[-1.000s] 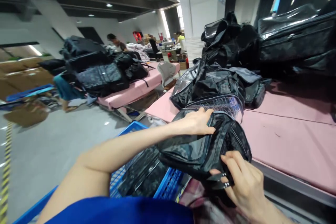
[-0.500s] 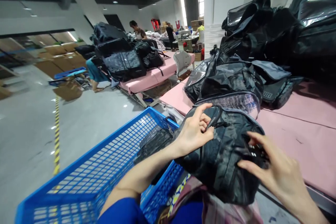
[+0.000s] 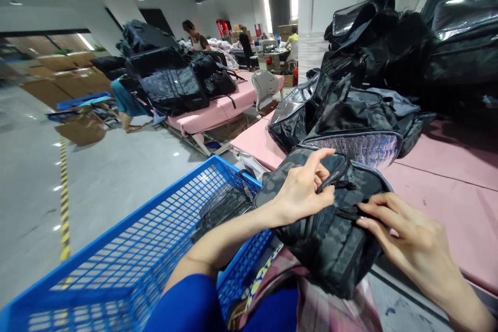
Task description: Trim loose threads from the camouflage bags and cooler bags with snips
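Observation:
A dark camouflage bag (image 3: 327, 254) rests at the edge of the pink table, in front of my body. My left hand (image 3: 301, 187) lies over its top, index finger stretched out and the other fingers curled with the thumb around a black carry strap (image 3: 342, 174). On the right side of the bag, my right hand (image 3: 408, 238) pinches a slim black piece (image 3: 350, 215) between thumb and fingers; its exact kind is not clear. Behind this bag stands another opened bag with a shiny silver lining (image 3: 358, 148).
A blue plastic crate (image 3: 128, 249) stands at left with a dark bag (image 3: 223, 210) inside. Black bags (image 3: 389, 52) are heaped on the pink table (image 3: 447, 207). A second pink table (image 3: 187, 122) holds more bags. Several people work farther back.
My right hand has closed from a wider grasp into a pinch on the slim black piece and moved slightly left. My left hand stays at the strap. The view has turned slightly right.

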### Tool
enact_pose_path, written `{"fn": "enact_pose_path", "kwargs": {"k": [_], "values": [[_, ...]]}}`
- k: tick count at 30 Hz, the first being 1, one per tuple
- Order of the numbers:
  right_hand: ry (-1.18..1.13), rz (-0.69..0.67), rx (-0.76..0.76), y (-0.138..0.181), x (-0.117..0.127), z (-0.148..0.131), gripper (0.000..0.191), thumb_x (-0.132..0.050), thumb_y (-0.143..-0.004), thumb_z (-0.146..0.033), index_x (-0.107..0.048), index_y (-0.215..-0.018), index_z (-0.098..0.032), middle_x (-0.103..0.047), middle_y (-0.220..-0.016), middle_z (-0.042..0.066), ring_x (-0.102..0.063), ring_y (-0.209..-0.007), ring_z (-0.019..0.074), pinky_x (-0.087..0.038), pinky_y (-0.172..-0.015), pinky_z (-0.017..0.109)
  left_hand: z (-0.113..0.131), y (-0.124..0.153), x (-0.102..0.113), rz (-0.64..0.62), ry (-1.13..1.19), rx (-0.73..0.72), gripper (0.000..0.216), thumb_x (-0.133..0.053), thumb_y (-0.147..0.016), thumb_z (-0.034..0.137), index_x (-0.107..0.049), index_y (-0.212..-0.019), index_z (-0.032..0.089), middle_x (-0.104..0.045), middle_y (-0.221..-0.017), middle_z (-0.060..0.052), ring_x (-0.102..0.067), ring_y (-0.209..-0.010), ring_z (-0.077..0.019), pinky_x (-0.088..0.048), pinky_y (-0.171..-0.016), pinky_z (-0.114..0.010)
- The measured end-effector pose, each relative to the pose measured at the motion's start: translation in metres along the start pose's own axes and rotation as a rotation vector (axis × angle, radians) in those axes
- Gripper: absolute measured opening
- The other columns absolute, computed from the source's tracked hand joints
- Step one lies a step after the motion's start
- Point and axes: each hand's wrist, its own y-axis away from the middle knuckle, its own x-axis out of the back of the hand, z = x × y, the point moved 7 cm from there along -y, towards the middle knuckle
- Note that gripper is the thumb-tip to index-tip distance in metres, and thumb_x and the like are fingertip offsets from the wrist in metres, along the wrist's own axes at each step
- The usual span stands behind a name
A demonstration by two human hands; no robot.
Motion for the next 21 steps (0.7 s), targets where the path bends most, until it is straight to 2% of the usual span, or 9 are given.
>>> {"fn": "enact_pose_path", "kwargs": {"k": [8,12,17,21], "values": [[-0.008,0.014,0.01,-0.002,-0.002,-0.002,0.01,-0.058,-0.084,-0.023,-0.061,-0.094,-0.019,-0.059,-0.089,0.004,-0.056,-0.07,0.0091,-0.044,-0.061,0.02,-0.002,0.0,-0.001,0.004,0.027,0.007,0.062,-0.055,-0.068,0.013,-0.036,-0.127,0.022,-0.053,-0.078,0.004,-0.049,-0.058,-0.0047,-0.042,-0.059,-0.017],[-0.091,0.035,-0.05,0.0,-0.001,0.004,0.008,-0.059,-0.083,-0.021,-0.061,-0.091,-0.02,-0.059,-0.086,0.003,-0.056,-0.069,0.0093,-0.043,-0.059,0.021,-0.001,0.0,0.001,0.001,0.042,0.023,0.061,-0.055,-0.067,0.014,-0.038,-0.126,0.022,-0.054,-0.077,0.004,-0.049,-0.058,-0.005,-0.041,-0.058,-0.016],[-0.086,-0.02,-0.062,0.0,-0.005,0.007,0.014,-0.059,-0.084,-0.024,-0.062,-0.097,-0.021,-0.059,-0.09,0.005,-0.058,-0.074,0.0111,-0.045,-0.062,0.022,-0.002,-0.002,0.005,0.026,0.041,0.034,0.059,-0.055,-0.067,0.014,-0.039,-0.124,0.021,-0.053,-0.076,0.005,-0.048,-0.057,-0.0046,-0.041,-0.057,-0.016],[-0.081,-0.022,-0.046,-0.003,-0.005,0.002,0.008,-0.059,-0.084,-0.023,-0.062,-0.09,-0.02,-0.059,-0.085,0.004,-0.057,-0.071,0.0101,-0.043,-0.058,0.021,-0.003,-0.004,0.007,0.026,0.032,0.025,0.059,-0.055,-0.067,0.014,-0.039,-0.123,0.021,-0.052,-0.074,0.005,-0.047,-0.056,-0.0045,-0.04,-0.056,-0.016]]}}
